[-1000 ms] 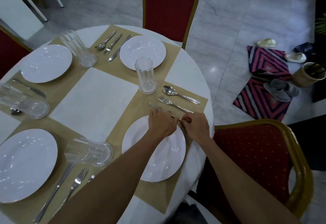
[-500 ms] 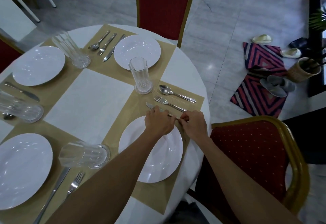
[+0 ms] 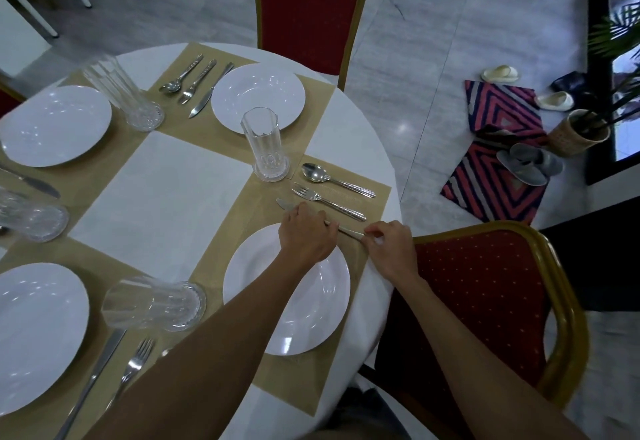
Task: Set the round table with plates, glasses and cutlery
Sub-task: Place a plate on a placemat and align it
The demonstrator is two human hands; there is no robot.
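Note:
A knife (image 3: 349,231) lies on the tan placemat (image 3: 242,218) between a white plate (image 3: 311,308) and a fork (image 3: 329,201). My left hand (image 3: 306,237) rests on the knife's blade end, its tip poking out past my fingers. My right hand (image 3: 389,249) pinches the handle end. A spoon (image 3: 336,179) lies beyond the fork, and a tall clear glass (image 3: 265,143) stands at the mat's far corner. Three other settings with plates, glasses and cutlery fill the round white table (image 3: 180,190).
A red chair with a gold frame (image 3: 485,301) stands at my right, another (image 3: 308,6) at the far side. On the floor to the right lie a striped rug (image 3: 498,155), slippers and a basket planter (image 3: 578,133).
Both hands stay on the knife; they and the knife have shifted only slightly on the mat, mostly with the camera's own movement.

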